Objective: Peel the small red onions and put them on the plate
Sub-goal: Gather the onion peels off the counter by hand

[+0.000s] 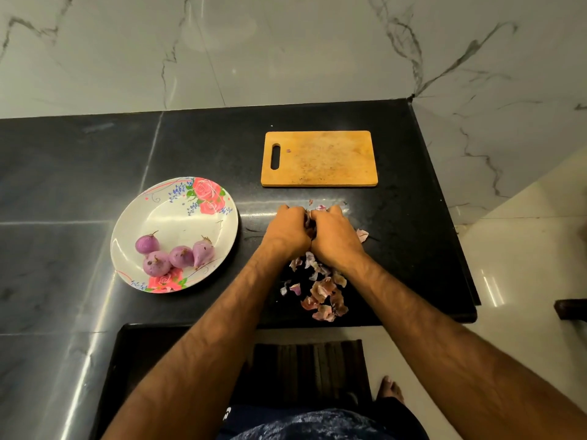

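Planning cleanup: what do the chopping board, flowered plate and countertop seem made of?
Chopping board: wood, matte, with visible grain and knife scuffs.
Flowered plate: glossy white with printed roses, probably melamine or glazed ceramic; the look leaves it open.
Countertop: polished black stone, likely granite, finely speckled and reflective.

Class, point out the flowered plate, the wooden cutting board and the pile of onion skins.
flowered plate (pixel 178 212): head view, bare white middle.
wooden cutting board (pixel 327 160): head view, centre of its top face.
onion skins (pixel 323 289): head view, brown skin in the pile's middle.
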